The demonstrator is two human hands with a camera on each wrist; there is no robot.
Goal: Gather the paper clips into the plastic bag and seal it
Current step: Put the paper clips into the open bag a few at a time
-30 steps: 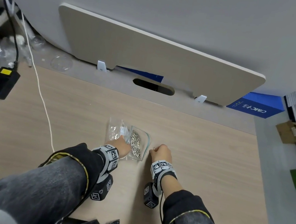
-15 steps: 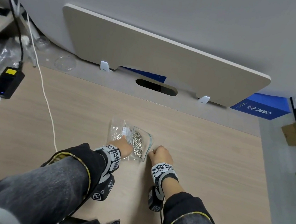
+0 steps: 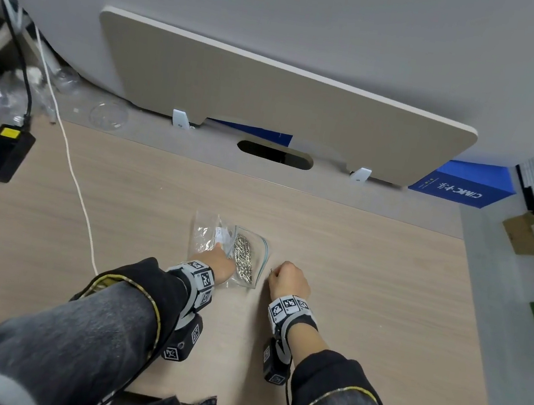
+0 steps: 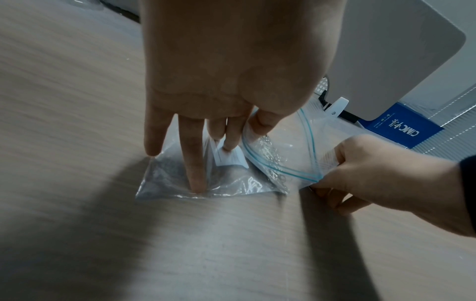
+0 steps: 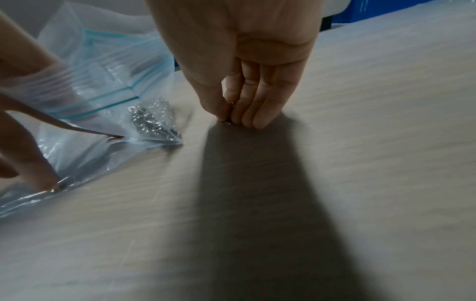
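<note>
A clear zip plastic bag [image 3: 263, 253] with a blue seal line lies mid-table, mouth towards me, with a heap of silver paper clips [image 3: 243, 257] inside. My left hand [image 3: 222, 258] holds its lip [image 4: 296, 146] up with the thumb-side fingers. The other left fingers [image 4: 195, 179] press flat on a second clear bag [image 4: 165, 183]. Just right of the zip bag, my right hand [image 3: 272, 272] pinches a small loose paper clip [image 5: 228, 121] against the tabletop between thumb and fingertips [image 5: 247, 118]. The clips in the bag [image 5: 152, 122] sit close to that pinch.
The second clear bag [image 3: 204, 238] with a white label lies left of the zip bag. A white cable [image 3: 78, 181] crosses the table's left side, beside a black power adapter [image 3: 2, 152]. A divider panel [image 3: 274, 99] stands along the back edge.
Both hands stay almost where they were, the left on the bag and the right just beside it. Only the head view has shifted a little.
</note>
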